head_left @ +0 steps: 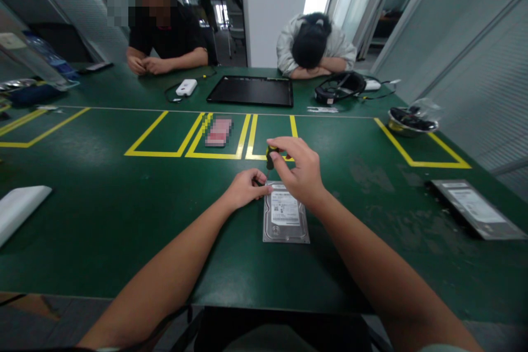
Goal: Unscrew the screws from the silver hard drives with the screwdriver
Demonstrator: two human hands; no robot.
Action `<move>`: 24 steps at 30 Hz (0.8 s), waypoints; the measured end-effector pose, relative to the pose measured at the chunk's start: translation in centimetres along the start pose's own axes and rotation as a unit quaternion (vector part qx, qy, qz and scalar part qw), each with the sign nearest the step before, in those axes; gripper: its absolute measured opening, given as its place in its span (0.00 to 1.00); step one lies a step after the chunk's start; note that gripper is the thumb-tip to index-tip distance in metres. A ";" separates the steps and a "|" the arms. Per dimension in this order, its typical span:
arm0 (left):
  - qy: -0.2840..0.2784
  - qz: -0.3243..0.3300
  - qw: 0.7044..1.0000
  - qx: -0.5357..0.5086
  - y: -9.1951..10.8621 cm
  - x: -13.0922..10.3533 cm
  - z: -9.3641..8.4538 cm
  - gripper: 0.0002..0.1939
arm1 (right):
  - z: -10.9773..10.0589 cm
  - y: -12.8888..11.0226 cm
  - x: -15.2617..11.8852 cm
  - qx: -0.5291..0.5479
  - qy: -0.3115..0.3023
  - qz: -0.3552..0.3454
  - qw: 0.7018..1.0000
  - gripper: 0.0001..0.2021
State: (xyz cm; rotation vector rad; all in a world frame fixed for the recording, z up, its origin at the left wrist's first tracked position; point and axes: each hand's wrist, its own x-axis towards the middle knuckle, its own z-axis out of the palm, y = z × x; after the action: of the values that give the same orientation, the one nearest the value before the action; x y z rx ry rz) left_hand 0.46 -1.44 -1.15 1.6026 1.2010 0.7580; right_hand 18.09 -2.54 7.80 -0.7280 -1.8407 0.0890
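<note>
A silver hard drive [285, 214] with a white label lies flat on the green table [165, 220] in front of me. Over its far left corner, my right hand [299, 168] grips a black and yellow screwdriver [271, 157], held upright with the shaft pointing down at that corner. My left hand [248, 188] is at the same corner, its thumb and fingers pinched around the screwdriver's tip and the drive's edge. Whatever lies between those fingertips is too small to make out.
Another drive [474, 203] lies at the right, below a metal bowl [412, 121] of dark items. Yellow tape marks frames on the table. Beyond are a black panel [251, 91], a headset [340, 86] and two seated people. A white object [22, 209] lies left.
</note>
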 end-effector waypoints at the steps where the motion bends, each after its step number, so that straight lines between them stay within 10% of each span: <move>1: 0.001 0.001 1.000 0.001 0.0 0.0 0.0 0.20 | 0.0 0.0 0.0 0.002 -0.006 -0.004 1.000 0.12; 24: 0.002 -0.004 1.000 0.005 0.0 0.0 0.1 0.20 | -0.1 0.0 0.1 -0.004 -0.007 0.005 1.000 0.08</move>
State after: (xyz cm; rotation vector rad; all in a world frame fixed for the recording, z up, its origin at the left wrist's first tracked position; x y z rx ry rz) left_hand 0.51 -1.49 -1.13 1.6054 1.2143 0.7510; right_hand 18.12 -2.53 7.89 -0.7430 -1.8522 0.0929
